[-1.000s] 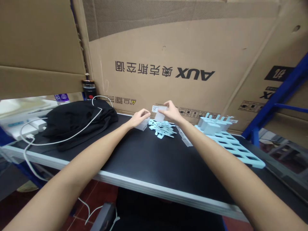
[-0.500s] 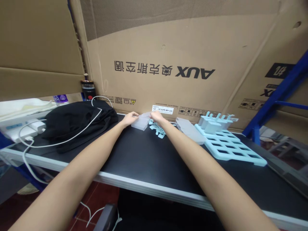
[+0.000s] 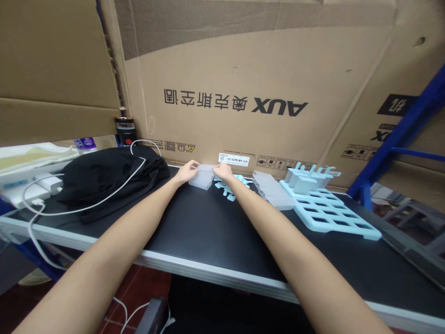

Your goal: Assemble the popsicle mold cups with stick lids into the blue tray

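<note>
At the back of the black table, a stack of translucent ice pop moulds (image 3: 201,181) sits between my two hands. My left hand (image 3: 188,172) grips its left side with bent fingers. On the other side, my right hand (image 3: 223,171) pinches the stack's upper right edge; some of its fingertips are hidden. Just right of the stack lies a loose pile of light blue ice pop sticks (image 3: 229,190), partly behind my right wrist. Farther right is another group of translucent moulds (image 3: 273,191), beside a light blue rack (image 3: 323,218) holding several filled slots with upright stick handles.
A black cloth bundle (image 3: 111,178) with a white cable across it lies at left, near a white power strip (image 3: 26,188). A dark flask (image 3: 125,131) stands behind it. A large cardboard box (image 3: 225,60) walls off the back. Blue shelf posts (image 3: 399,130) rise at right.
My right hand has lowered slightly, and the upper translucent piece now lies more level on the stack. My left hand stays at the left side. The view has shifted a little.
</note>
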A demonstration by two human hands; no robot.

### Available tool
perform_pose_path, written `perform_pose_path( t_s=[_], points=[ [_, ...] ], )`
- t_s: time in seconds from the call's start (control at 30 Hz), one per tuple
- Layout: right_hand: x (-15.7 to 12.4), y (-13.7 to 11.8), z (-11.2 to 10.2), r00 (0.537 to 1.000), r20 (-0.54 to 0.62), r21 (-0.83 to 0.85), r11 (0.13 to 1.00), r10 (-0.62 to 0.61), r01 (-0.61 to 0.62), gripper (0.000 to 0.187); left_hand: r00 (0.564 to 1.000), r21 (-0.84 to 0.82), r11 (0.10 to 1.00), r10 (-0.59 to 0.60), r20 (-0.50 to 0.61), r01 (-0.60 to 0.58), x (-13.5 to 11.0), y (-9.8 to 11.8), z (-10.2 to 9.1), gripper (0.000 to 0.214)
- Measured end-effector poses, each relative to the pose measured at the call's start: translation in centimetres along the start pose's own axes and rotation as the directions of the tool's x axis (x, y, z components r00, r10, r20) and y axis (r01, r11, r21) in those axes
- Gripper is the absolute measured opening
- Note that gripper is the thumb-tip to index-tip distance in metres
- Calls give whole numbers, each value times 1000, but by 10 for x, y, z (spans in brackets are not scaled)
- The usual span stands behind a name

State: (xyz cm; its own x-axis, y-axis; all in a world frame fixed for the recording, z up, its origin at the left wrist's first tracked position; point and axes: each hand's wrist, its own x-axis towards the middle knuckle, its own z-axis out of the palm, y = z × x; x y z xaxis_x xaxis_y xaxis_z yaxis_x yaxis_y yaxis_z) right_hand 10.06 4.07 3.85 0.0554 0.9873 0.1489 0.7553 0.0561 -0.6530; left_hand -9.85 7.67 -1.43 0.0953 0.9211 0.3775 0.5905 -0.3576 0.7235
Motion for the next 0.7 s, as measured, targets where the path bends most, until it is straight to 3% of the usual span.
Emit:
perform_pose_path(
  t_s=[0.17,0.3,0.43,0.57,0.7],
  points=[
    [-7,4,-4,997,-59,-63,997,-46,42,14,999,26,999,-48,-8,48,-4,7,-2,27],
    [-4,7,-24,987,-133,-93,993,-90,78,21,997,15,997,-70,-17,70,-6,11,-3,27],
    [4,15,-73,948,-295,-248,968,-118,43,34,996,10,997,-80,-27,80,-8,13,-3,28],
    [4,33,-137,836,-529,-472,868,-142,-151,37,997,2,997,-71,-24,71,-8,13,-3,26],
    [-3,59,-197,816,-567,-543,798,-116,-263,46,998,-7,998,-61,-28,61,-8,10,-1,24]
  ],
)
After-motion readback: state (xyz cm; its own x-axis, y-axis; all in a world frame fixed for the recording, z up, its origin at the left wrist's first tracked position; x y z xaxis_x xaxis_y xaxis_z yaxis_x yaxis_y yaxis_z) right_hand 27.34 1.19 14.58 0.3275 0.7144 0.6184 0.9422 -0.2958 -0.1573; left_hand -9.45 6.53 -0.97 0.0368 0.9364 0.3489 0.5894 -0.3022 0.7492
